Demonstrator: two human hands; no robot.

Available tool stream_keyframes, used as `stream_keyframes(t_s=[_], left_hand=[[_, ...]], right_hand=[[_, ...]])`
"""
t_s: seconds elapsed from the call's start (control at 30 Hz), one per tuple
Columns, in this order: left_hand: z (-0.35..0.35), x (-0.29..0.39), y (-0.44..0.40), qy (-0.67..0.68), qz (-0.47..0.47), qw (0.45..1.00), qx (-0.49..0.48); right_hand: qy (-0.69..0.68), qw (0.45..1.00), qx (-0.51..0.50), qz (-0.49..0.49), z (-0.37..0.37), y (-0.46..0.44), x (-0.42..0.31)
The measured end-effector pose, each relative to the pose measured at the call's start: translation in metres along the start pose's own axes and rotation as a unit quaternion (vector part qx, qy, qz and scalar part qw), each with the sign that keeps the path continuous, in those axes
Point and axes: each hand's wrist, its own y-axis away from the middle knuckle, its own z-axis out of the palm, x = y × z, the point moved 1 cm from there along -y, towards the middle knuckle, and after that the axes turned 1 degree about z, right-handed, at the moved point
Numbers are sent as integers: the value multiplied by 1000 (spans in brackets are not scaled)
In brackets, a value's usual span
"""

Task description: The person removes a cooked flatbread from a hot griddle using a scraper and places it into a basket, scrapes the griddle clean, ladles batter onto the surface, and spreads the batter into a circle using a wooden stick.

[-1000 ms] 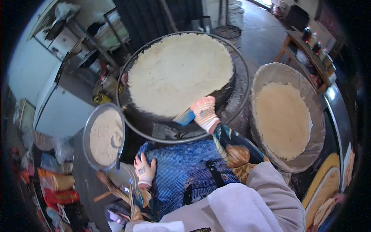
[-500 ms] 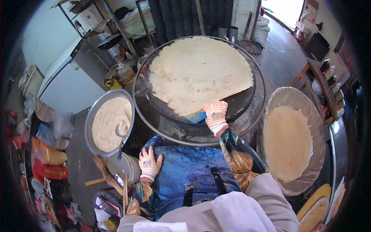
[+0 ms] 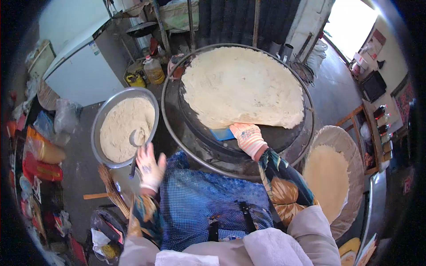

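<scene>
A large pale sheet of batter (image 3: 244,86) covers most of a round black griddle (image 3: 266,138). At its near edge my right hand (image 3: 248,138), in a striped glove, grips a blue scraper (image 3: 222,134), whose blade is partly under the sheet. My left hand (image 3: 150,167), gloved too, has its fingers spread, holds nothing and is beside the handle of a ladle (image 3: 136,138). The ladle rests in a metal bowl of batter (image 3: 126,128) left of the griddle.
A metal ring (image 3: 202,166) surrounds the griddle. On the right is a lined basket (image 3: 355,177) holding flat round sheets. A broom (image 3: 113,190) and a bucket stand at lower left. Behind are a white freezer (image 3: 84,75), oil bottles (image 3: 153,70) and a wooden shelf with bottles.
My left hand has lifted off the blue apron and moved up towards the ladle. My right hand and the scraper have moved along the sheet's near edge. The view has turned.
</scene>
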Motion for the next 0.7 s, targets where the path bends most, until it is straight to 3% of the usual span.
stream_keyframes(t_s=[0.03,0.13,0.2,0.37,0.47,0.57,0.6,0.67,0.7], left_hand=[[0,-15,-22,22,-2,1000,11],[-1,-60,-87,3,-10,1000,-15],[-7,-74,-121,-11,4,999,-43],[19,-67,-180,-145,123,975,-114],[48,-58,-195,-255,277,923,-82],[38,-8,-186,-243,404,865,-169],[29,19,-178,-283,391,832,-274],[109,7,-130,-385,444,771,-245],[76,38,-102,-309,465,788,-258]], right_hand=[[16,998,40,-40,3,2,2],[25,997,-49,-50,-17,25,-16],[32,989,92,-107,0,47,-16],[67,991,99,-60,-3,26,-18],[67,995,69,-40,3,5,-22],[24,996,74,-43,7,-14,-29],[25,996,75,-35,11,-21,-32],[61,993,91,-40,15,-38,-32],[85,993,79,-33,14,-47,-32]])
